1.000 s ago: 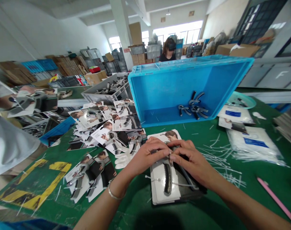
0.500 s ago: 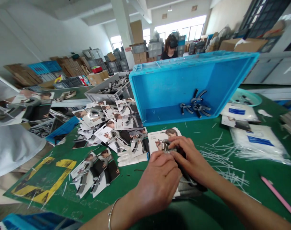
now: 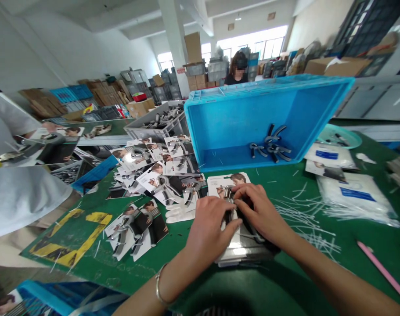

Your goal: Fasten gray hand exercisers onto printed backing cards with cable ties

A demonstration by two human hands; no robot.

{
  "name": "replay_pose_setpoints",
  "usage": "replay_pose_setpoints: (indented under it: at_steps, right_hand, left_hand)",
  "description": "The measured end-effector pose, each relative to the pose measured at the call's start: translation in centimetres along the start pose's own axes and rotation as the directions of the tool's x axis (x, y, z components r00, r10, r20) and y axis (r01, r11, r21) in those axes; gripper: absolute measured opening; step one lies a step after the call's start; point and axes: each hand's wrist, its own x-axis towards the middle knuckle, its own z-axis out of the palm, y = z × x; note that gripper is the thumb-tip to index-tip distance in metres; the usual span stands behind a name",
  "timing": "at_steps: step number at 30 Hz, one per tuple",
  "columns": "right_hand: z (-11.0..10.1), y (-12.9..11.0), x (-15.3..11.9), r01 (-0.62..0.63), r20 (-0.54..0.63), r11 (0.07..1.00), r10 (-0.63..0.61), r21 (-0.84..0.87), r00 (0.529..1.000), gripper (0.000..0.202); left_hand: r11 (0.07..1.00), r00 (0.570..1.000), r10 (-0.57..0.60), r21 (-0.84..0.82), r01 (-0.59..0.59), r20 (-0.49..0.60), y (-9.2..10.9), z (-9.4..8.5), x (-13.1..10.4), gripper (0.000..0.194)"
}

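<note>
A stack of printed cards (image 3: 216, 181) lies on the green table in front of me, with a spring hand grip (image 3: 228, 193) on its top card. My left hand (image 3: 213, 224) is over the left side of the stack, its thumb and fingers apart, fingertips near the grip's handle. My right hand (image 3: 261, 210) has its fingers bent and pressed around the grip just below the spring; the fingers partly hide what they hold. Left of the stack lie a white glove (image 3: 180, 213) and several cards with grips on them (image 3: 137, 230).
A blue crate (image 3: 242, 123) on its side holds several grips. White ties (image 3: 298, 215), plastic bags (image 3: 358, 193) and a pink stick (image 3: 382, 272) lie right. A grey crate (image 3: 150, 127) stands behind. A person in white (image 3: 22, 197) holds a card at left; another person (image 3: 236, 72) is behind.
My left hand has opened and drawn back slightly left from the grip, uncovering more of the card. My right hand stays at the grip. The view has shifted slightly.
</note>
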Motion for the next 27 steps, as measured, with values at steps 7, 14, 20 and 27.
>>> replay_pose_setpoints:
  at_steps: [7,14,20,27]
  right_hand:
    - [-1.3,-0.7,0.0,0.026,0.046,0.999,-0.024,-0.023,0.999,0.007]
    - [-2.6,-4.1,-3.6,0.224,0.344,0.945,-0.133,-0.238,0.929,0.01]
    - [-1.9,-3.9,-3.1,0.196,0.395,0.97,-0.125,-0.145,0.91,0.01]
    - [-2.0,-3.1,-2.2,0.107,0.284,0.994,-0.109,0.023,0.953,0.008]
  left_hand:
    - [0.983,0.948,0.134,0.08,-0.163,0.287,1.1,-0.8,0.1,0.024]
    - [0.961,0.911,-0.269,0.144,0.234,0.312,0.9,-2.7,-3.2,0.027]
    - [0.893,0.889,-0.384,-0.144,0.426,0.249,-0.5,-2.9,-4.2,0.018]
    - [0.716,0.879,-0.457,-0.529,0.456,0.138,-2.2,-1.7,-4.4,0.011]
